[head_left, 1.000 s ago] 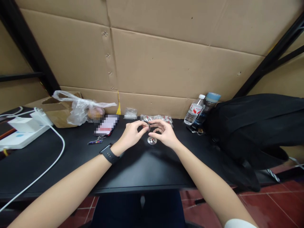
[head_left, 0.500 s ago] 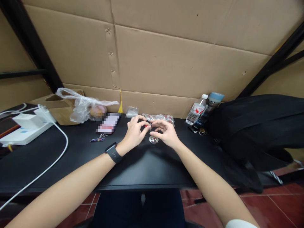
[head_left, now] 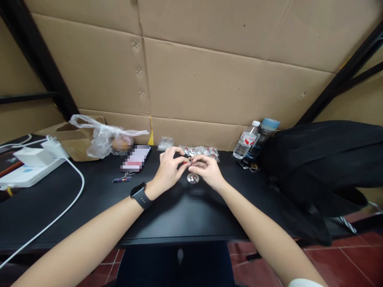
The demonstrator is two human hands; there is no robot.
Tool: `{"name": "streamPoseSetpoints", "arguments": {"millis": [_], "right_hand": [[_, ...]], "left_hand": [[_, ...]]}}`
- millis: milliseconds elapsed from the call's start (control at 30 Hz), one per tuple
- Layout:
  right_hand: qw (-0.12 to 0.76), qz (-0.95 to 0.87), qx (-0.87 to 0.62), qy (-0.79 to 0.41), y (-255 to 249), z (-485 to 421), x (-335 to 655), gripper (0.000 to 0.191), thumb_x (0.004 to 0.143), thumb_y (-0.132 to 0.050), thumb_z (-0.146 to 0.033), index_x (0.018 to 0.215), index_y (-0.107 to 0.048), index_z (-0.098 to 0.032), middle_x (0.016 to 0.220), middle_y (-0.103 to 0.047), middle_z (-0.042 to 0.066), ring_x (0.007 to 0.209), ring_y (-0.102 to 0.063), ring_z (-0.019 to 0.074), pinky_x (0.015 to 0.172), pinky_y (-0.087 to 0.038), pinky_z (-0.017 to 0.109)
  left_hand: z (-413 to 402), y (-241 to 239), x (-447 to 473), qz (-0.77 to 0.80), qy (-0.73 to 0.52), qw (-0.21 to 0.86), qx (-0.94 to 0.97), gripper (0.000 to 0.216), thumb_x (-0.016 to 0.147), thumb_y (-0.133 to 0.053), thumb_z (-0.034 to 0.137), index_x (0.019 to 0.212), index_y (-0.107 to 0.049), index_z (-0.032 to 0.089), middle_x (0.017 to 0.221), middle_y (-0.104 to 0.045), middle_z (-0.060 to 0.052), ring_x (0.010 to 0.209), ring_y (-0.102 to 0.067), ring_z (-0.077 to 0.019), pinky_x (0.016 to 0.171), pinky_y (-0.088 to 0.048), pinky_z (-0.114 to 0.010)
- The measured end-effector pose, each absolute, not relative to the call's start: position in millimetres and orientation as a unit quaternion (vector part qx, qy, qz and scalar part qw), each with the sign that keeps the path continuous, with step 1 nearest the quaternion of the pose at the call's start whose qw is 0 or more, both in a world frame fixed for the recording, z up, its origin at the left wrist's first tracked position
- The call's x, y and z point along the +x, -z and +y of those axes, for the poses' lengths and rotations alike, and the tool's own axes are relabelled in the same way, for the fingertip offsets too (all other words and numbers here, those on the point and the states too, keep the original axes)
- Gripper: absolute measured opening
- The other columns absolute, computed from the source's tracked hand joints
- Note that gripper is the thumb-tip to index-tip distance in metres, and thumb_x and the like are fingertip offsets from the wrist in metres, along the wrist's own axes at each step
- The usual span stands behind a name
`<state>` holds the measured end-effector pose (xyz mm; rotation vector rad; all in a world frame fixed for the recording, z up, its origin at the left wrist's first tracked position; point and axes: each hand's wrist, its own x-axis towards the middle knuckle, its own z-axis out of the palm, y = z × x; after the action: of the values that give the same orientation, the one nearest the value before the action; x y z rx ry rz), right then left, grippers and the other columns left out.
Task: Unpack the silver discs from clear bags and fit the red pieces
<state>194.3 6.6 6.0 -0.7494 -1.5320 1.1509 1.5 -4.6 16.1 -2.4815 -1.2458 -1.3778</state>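
My left hand point(head_left: 171, 166) pinches a small red piece point(head_left: 185, 162) between thumb and forefinger. Fingertip to fingertip with it, my right hand point(head_left: 207, 170) is closed on a tiny thin metal piece point(head_left: 190, 162), mostly covered by the fingers. Whether the two pieces are joined I cannot tell. Just below my fingertips, a round silver metal disc point(head_left: 193, 178) with a reddish centre lies on the black table point(head_left: 191, 215). Behind both hands are several clear packets point(head_left: 200, 151) with shiny and red parts in them.
Left of my hands lie a phone point(head_left: 140, 155) and a keyring charm point(head_left: 121, 179). Farther left are a plastic bag point(head_left: 101, 139), an open cardboard box point(head_left: 78, 145) and a white power strip point(head_left: 30, 175). A water bottle point(head_left: 247, 139), keys point(head_left: 254, 167) and a black backpack point(head_left: 323, 167) stand to the right.
My right fingertips have closed together on the thin metal piece and come nearer my left fingertips. My left hand keeps its pinch. The view has tilted up slightly.
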Motion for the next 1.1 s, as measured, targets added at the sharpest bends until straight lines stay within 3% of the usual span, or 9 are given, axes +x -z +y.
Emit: {"name": "streamPoseSetpoints", "arguments": {"millis": [100, 267, 467, 533, 633, 700, 900, 1100], "right_hand": [[0.497, -0.651, -0.314, -0.481, -7.0, 9.0, 197.5, 0.034, 0.066, -0.088, -0.039, 0.082, -0.067, -0.018, 0.114, -0.065, 0.006, 0.095, -0.069, 0.0191, 0.093, -0.056, 0.036], [0.473, -0.711, -0.325, -0.408, -9.1, 13.3, 205.5, 0.026, 0.08, -0.077, -0.045, 0.084, -0.073, -0.019, 0.118, -0.062, 0.01, 0.111, -0.062, 0.023, 0.093, -0.054, 0.036], [0.456, -0.732, -0.341, -0.375, -13.1, 11.2, 206.2, 0.021, 0.081, -0.076, -0.04, 0.081, -0.072, -0.02, 0.118, -0.058, 0.01, 0.104, -0.062, 0.0231, 0.083, -0.056, 0.035], [0.453, -0.737, -0.343, -0.367, -13.5, 11.2, 206.1, 0.019, 0.081, -0.075, -0.038, 0.079, -0.072, -0.019, 0.117, -0.058, 0.009, 0.103, -0.062, 0.0227, 0.084, -0.055, 0.036], [0.443, -0.746, -0.352, -0.35, -13.7, 12.4, 206.7, 0.014, 0.08, -0.073, -0.032, 0.077, -0.071, -0.019, 0.115, -0.057, 0.009, 0.101, -0.062, 0.0215, 0.085, -0.053, 0.035], [0.431, -0.758, -0.359, -0.333, -13.6, 13.1, 207.2, 0.012, 0.08, -0.071, -0.029, 0.076, -0.071, -0.019, 0.115, -0.057, 0.008, 0.103, -0.061, 0.0214, 0.086, -0.051, 0.035], [0.407, -0.776, -0.39, -0.282, -13.4, 13.8, 209.6, 0.006, 0.078, -0.07, -0.025, 0.075, -0.072, -0.02, 0.122, -0.056, 0.008, 0.119, -0.055, 0.0242, 0.096, -0.044, 0.037], [0.406, -0.779, -0.407, -0.25, -19.1, 15.2, 215.2, 0.004, 0.076, -0.068, -0.021, 0.074, -0.071, -0.02, 0.124, -0.057, 0.007, 0.118, -0.055, 0.0249, 0.094, -0.043, 0.037]], "left_hand": [[-4.7, -17.7, 0.8, -0.41, 0.442, 0.039, -0.797, 0.016, 0.095, -0.06, 0.033, 0.092, -0.074, 0.024, 0.115, -0.057, -0.008, 0.116, -0.051, -0.0266, 0.096, -0.037, -0.044], [-3.0, -16.0, 0.1, -0.412, 0.438, 0.043, -0.798, 0.017, 0.095, -0.061, 0.034, 0.091, -0.075, 0.025, 0.117, -0.057, -0.009, 0.116, -0.05, -0.0276, 0.095, -0.038, -0.045], [0.1, -13.1, -0.1, -0.386, 0.424, 0.028, -0.819, 0.016, 0.096, -0.058, 0.032, 0.093, -0.072, 0.024, 0.117, -0.058, -0.008, 0.119, -0.051, -0.0269, 0.097, -0.038, -0.044], [-0.3, -15.0, -1.7, -0.376, 0.415, -0.004, -0.829, 0.015, 0.095, -0.057, 0.029, 0.102, -0.068, 0.024, 0.121, -0.058, -0.008, 0.121, -0.051, -0.0263, 0.099, -0.038, -0.044], [-1.7, -18.7, -4.9, -0.345, 0.392, -0.056, -0.851, 0.044, 0.084, -0.065, 0.03, 0.127, -0.056, 0.027, 0.132, -0.055, -0.009, 0.128, -0.048, -0.0282, 0.105, -0.038, -0.045], [-1.9, -19.7, -6.3, -0.329, 0.37, -0.068, -0.866, 0.059, 0.078, -0.072, 0.035, 0.133, -0.052, 0.028, 0.137, -0.053, -0.009, 0.13, -0.046, -0.0303, 0.107, -0.036, -0.046], [4.0, -14.0, -6.4, -0.374, 0.347, -0.048, -0.859, 0.041, 0.08, -0.073, 0.049, 0.113, -0.064, 0.027, 0.13, -0.058, -0.007, 0.121, -0.049, -0.0292, 0.102, -0.037, -0.047], [9.6, -9.7, -10.5, -0.4, 0.291, -0.049, -0.868, 0.046, 0.081, -0.069, 0.059, 0.116, -0.066, 0.029, 0.127, -0.06, -0.007, 0.12, -0.048, -0.0305, 0.098, -0.038, -0.047]]}}
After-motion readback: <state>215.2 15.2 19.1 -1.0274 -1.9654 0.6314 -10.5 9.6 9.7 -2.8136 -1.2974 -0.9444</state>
